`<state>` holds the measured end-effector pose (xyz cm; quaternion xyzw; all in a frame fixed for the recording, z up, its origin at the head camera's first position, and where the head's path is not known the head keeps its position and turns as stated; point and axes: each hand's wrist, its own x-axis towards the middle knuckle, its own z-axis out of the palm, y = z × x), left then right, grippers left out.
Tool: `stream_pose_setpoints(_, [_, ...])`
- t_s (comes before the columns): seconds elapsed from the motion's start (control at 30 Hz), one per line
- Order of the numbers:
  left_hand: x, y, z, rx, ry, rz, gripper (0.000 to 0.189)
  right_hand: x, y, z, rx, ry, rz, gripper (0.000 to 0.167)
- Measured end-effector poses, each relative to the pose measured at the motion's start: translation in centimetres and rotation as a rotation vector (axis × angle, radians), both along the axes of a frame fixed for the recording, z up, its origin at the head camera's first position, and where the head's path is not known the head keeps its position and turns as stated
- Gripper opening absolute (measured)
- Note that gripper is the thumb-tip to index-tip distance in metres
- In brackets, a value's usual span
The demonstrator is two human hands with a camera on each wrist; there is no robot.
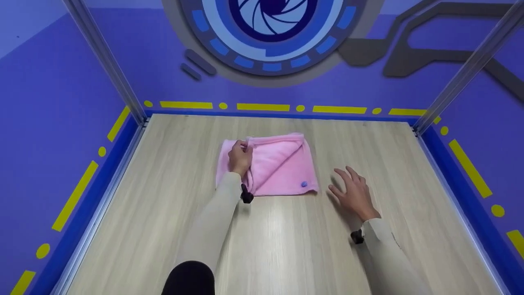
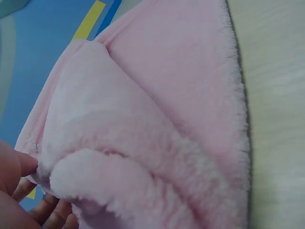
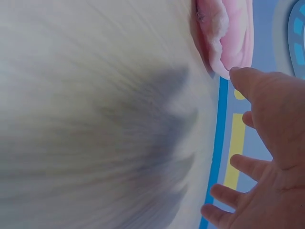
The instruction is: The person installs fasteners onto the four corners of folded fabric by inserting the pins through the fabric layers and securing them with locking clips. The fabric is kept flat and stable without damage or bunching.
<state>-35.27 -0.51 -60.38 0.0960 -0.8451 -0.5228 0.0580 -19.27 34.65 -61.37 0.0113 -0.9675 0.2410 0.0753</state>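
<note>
A pink fleece cloth [image 1: 282,164] lies folded on the wooden table, with a diagonal fold across its upper layer and a small blue spot near its lower right corner. My left hand [image 1: 240,157] pinches an upper layer of it between thumb and fingers, left of the middle. Close up in the left wrist view, the thumb and fingertips hold the edge of the fluffy cloth [image 2: 143,109], partly hidden behind it. Right of the cloth, my right hand [image 1: 352,191] hovers above the table with fingers spread, holding nothing; its shadow falls below.
The pale wood tabletop [image 1: 278,246] is bounded at the back by a blue-purple wall [image 1: 262,94] with yellow dashes. Metal posts stand at the back left [image 1: 106,57] and back right [image 1: 470,69] corners. Side walls rise along both edges.
</note>
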Motion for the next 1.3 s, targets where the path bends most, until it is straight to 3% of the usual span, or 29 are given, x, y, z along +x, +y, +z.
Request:
stream_pose_setpoints(0.23, [0.7,1.1,1.3,0.132,0.183,0.023,0.008,0.0,0.2,-0.2,-0.004,0.032,0.002,0.056])
stream_pose_setpoints(0.4, [2.3,2.9,2.5,0.139,0.432,-0.079,0.01,0.0,0.4,0.0,-0.02,0.03,0.005,0.055])
stream_pose_setpoints(0.57, [4.7,5.1,2.9,-0.078,0.704,-0.268,0.007,0.0,0.4,0.0,-0.027,-0.003,0.015,0.055])
stream_pose_setpoints(0.83, [9.2,8.4,1.9,-0.49,0.944,-0.561,0.007,-0.1,-0.1,-0.1,-0.014,0.008,0.021,0.051])
stream_pose_setpoints(0.93, [10.4,9.2,1.2,-0.631,0.966,-0.649,0.008,-0.1,-0.2,-0.1,-0.022,0.007,0.02,0.051])
stream_pose_setpoints(1.03, [11.1,9.6,0.4,-0.716,0.933,-0.72,0.015,-0.1,-0.2,-0.1,-0.025,0.002,0.02,0.05])
stream_pose_setpoints(1.3, [12.0,9.6,-0.3,-0.766,0.802,-0.843,0.023,-0.2,-0.1,0.0,-0.021,-0.022,0.025,0.05])
